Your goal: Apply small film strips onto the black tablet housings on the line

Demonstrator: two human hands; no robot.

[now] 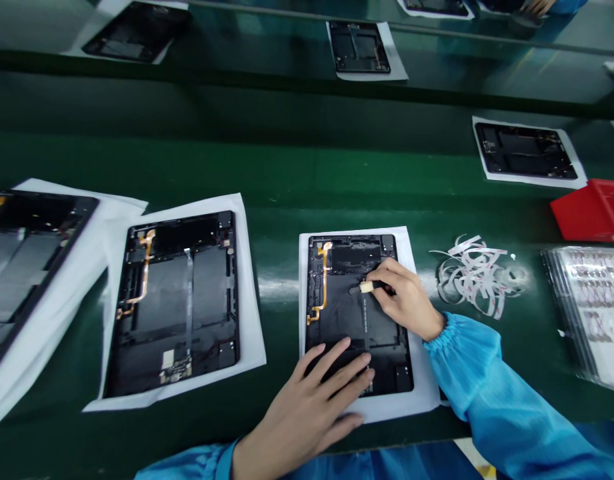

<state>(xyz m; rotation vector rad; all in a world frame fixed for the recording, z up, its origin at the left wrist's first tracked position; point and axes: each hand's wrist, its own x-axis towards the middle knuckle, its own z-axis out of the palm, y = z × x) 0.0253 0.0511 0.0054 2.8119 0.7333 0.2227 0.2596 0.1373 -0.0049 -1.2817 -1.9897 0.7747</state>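
Observation:
In front of me a black tablet housing (341,320) lies on a white sheet (417,390), its inside facing up. An orange flex cable (325,287) runs down its left side, and a thin grey ribbon cable (365,317) lies near its middle. My left hand (311,407) rests with fingers spread over the lower part of the housing. Pinched in my right hand (399,297) is a small dark tool with a cream band (367,287). Its dark, flat-looking tip is over the housing near the top of the grey cable; I cannot tell whether it touches.
Left of me lie a second tablet housing (171,307) and a third (31,267), both on white sheets. To the right are curled white strips (477,270), stacked clear trays of small parts (594,300) and a red bin (589,210). More housings lie across the back.

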